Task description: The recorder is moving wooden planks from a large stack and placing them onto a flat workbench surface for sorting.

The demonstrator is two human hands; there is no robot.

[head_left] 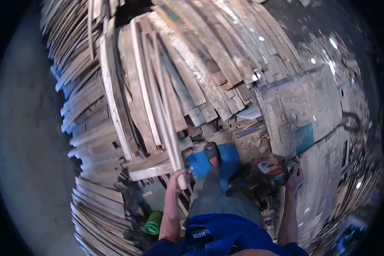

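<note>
My left hand (178, 181) is wrapped round the near end of a long, narrow wooden strip (169, 143). The strip reaches away from me over the stacked boards. My right hand (293, 178) is closed at the near edge of the wooden bench, by a small dark thing too blurred to name. Just left of that hand is a container with a red and white label (271, 166). What the right fingers grip, if anything, cannot be made out.
Long planks (192, 77) lie piled ahead, and more stacked boards (100, 205) run along my left. A worn wooden bench (303, 106) stands at the right, with a green patch (304, 138). Underfoot is a blue sheet (230, 158). A green roll (153, 222) sits by my left forearm.
</note>
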